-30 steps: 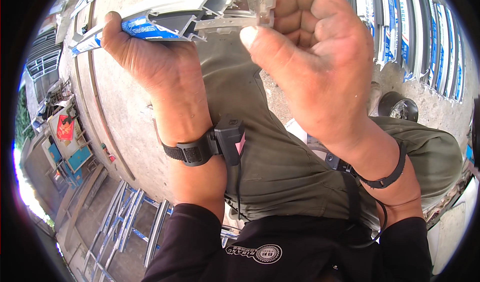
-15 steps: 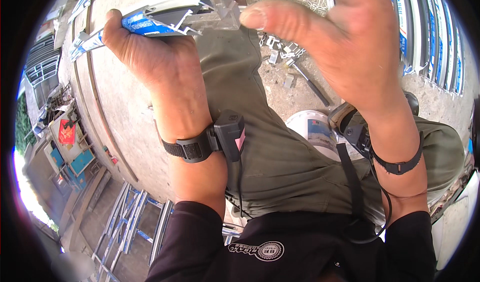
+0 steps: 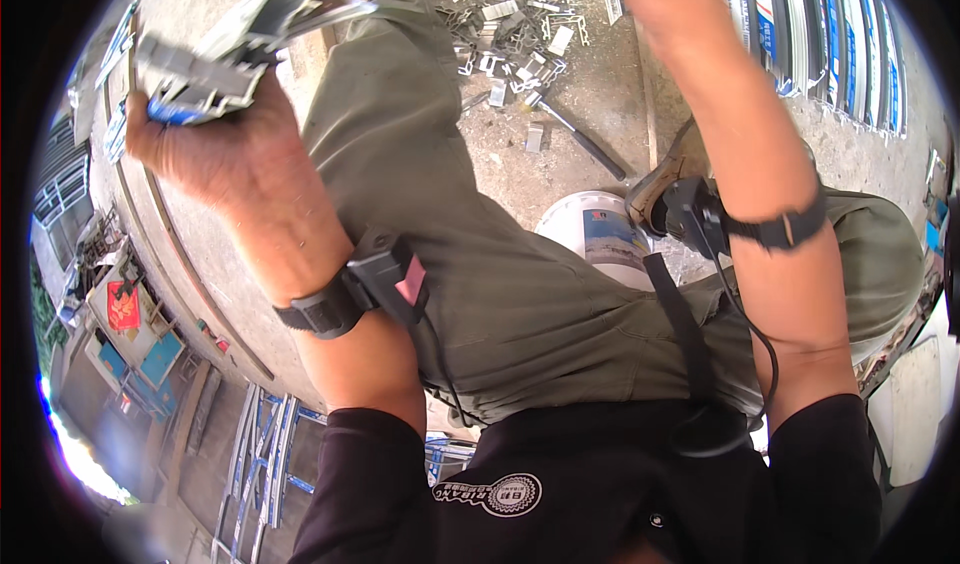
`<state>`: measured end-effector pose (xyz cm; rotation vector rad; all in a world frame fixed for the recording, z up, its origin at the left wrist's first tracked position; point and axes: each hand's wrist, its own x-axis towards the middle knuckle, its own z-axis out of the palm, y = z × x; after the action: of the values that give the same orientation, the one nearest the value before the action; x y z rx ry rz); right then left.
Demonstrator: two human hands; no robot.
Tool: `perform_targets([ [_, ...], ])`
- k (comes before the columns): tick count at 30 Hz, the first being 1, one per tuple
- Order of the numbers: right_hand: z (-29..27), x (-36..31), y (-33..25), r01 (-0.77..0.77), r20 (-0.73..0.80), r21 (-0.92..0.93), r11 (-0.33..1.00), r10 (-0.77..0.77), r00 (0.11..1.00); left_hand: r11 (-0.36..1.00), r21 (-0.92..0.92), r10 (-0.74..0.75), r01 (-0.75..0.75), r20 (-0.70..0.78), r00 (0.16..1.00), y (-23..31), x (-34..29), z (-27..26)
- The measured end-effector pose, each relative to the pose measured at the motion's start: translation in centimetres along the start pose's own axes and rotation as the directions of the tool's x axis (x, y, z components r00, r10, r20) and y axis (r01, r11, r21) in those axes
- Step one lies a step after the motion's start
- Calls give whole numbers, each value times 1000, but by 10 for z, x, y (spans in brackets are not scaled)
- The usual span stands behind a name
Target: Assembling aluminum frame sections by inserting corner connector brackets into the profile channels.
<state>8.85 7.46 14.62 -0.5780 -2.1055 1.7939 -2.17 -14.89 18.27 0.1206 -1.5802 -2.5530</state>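
the left hand point(image 3: 215, 154) is closed around a stiff, light-looking metal profile piece point(image 3: 215, 49), best gripped mid-body away from cut edges; the right hand is out of view.

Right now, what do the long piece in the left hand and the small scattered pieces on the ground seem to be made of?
The profile in the left hand looks like extruded metal, probably aluminium: pale grey, thin-walled, with a blue film patch. The small pieces on the ground seem cut offcuts of similar metal: silvery and sharp-edged. Their exact alloy cannot be told.
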Motion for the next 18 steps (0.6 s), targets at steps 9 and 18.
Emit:
perform_targets([
  [9, 34, -46, 233, -225, 222, -724, 652, 529, 819, 989, 140, 54, -36, -127, 990, 12, 1, -9],
  [18, 64, -13, 263, -148, 251, -804, 576, 554, 794, 1000, -15, 23, -27, -236, 971, 10, 0, -6],
])
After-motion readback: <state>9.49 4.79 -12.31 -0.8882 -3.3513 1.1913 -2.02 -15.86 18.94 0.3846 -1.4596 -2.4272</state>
